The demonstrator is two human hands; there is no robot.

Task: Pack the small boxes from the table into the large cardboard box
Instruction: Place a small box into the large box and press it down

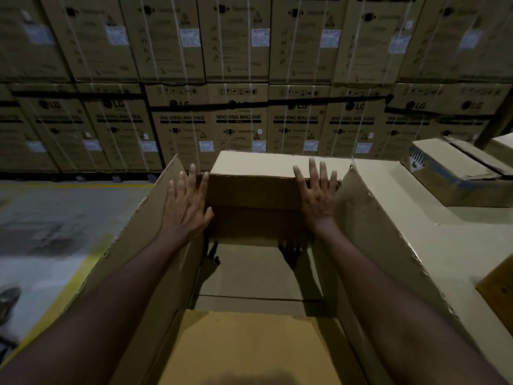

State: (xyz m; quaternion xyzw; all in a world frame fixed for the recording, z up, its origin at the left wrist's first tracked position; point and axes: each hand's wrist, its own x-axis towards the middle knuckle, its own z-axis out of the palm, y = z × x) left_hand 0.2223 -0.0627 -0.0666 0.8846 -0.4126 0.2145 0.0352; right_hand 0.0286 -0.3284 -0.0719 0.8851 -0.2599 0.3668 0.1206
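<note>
Large cardboard box (369, 232) open, interior dim, left hand (186, 207) and right hand (317, 195) splayed flat, grasping nothing, near flap cropped

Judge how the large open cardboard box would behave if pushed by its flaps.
The large cardboard box looks empty, so it would probably slide easily. Its left flap and right flap stand loose with ragged edges, so they would likely bend before the box moves.

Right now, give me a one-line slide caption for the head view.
Left hand and right hand, open, spread inside the empty large cardboard box.
</note>
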